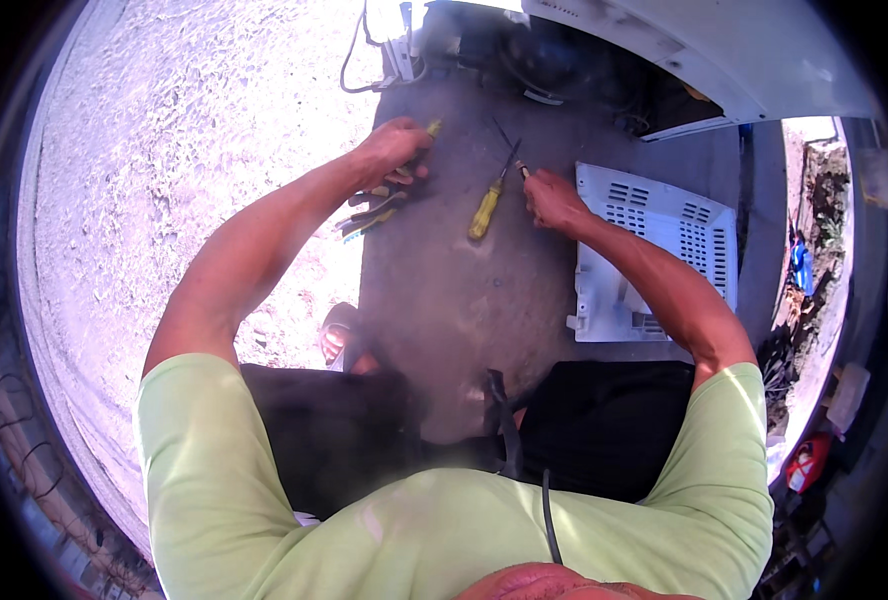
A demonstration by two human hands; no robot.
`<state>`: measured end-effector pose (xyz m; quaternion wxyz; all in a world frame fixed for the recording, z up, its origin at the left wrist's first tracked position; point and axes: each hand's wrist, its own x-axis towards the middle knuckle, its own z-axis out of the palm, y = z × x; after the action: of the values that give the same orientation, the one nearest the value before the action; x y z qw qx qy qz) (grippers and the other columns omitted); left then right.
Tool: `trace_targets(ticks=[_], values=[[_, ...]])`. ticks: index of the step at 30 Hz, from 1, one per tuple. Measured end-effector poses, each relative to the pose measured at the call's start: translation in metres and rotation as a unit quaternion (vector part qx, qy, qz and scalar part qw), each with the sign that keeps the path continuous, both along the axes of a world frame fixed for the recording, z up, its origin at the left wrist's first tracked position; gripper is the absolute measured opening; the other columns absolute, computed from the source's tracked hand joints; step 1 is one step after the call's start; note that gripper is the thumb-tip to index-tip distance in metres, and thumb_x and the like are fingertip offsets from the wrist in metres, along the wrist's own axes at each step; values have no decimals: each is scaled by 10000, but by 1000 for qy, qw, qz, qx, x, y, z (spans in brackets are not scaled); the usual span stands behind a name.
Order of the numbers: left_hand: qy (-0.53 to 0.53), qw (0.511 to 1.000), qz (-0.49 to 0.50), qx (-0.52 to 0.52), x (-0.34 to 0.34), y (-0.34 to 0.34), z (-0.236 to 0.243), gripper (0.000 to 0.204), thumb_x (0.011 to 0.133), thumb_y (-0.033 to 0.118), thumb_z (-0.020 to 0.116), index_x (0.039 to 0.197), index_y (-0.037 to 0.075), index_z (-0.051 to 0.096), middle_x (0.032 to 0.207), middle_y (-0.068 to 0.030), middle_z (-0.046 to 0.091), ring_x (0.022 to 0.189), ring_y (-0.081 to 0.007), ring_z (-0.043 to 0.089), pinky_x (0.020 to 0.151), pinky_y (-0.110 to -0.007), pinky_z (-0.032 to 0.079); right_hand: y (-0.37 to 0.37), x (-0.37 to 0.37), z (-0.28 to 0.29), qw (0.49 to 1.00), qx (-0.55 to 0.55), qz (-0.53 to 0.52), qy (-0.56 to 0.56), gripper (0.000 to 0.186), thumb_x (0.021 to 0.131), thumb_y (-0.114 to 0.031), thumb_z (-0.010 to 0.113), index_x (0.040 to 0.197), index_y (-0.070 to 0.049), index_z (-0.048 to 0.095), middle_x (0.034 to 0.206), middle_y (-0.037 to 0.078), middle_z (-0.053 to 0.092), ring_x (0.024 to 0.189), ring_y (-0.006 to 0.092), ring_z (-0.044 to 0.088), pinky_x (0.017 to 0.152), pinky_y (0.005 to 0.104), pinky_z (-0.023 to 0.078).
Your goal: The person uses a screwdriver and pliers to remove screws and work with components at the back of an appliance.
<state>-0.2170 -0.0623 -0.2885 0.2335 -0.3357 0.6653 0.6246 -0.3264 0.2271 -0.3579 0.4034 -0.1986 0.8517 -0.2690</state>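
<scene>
My left hand is closed on a small yellow-handled tool, just above several hand tools lying in a pile, pliers apparently among them. My right hand grips a thin screwdriver, its dark shaft pointing up and left. A yellow-handled screwdriver lies on the dusty grey floor between my hands. A white slotted plastic panel lies to the right, partly behind my right forearm.
A white appliance stands at the top, with a dark interior and a loose cable. Bright rough ground extends left; my sandalled foot is at its edge. A narrow dirt strip with a blue object and a red item lie right.
</scene>
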Motion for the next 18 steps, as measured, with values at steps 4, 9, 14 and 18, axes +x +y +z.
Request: trace_targets(ticks=[4, 9, 14, 18], values=[[6, 1000, 7, -18, -5, -6, 0, 330, 928, 224, 546, 1208, 53, 509, 969, -70, 625, 692, -134, 599, 560, -309, 472, -23, 17, 39, 953, -126, -187, -200, 301, 982, -278, 395, 1087, -34, 537, 773, 75, 594, 560, 162, 558, 526, 306, 445], [21, 998, -23, -57, -22, -5, -2, 300, 932, 211, 538, 1175, 36, 522, 877, -63, 594, 631, -123, 542, 526, -304, 427, -39, 7, 63, 926, -154, -238, -250, 300, 998, -280, 387, 1113, -45, 534, 807, 72, 599, 577, 144, 552, 501, 295, 423], [61, 993, -25, -95, -34, -7, -17, 268, 905, 174, 543, 1099, -10, 539, 788, -87, 570, 571, -149, 538, 486, -317, 414, -47, -10, 57, 935, -133, -237, -227, 322, 992, -332, 436, 1132, -63, 543, 855, 72, 604, 614, 138, 551, 497, 286, 412], [63, 990, -56, -116, -37, -11, -17, 279, 926, 210, 554, 1118, 7, 547, 809, -66, 572, 594, -138, 541, 506, -296, 423, -49, -16, 55, 933, -138, -244, -226, 326, 980, -361, 496, 1119, -72, 554, 865, 62, 603, 620, 141, 545, 497, 281, 406]])
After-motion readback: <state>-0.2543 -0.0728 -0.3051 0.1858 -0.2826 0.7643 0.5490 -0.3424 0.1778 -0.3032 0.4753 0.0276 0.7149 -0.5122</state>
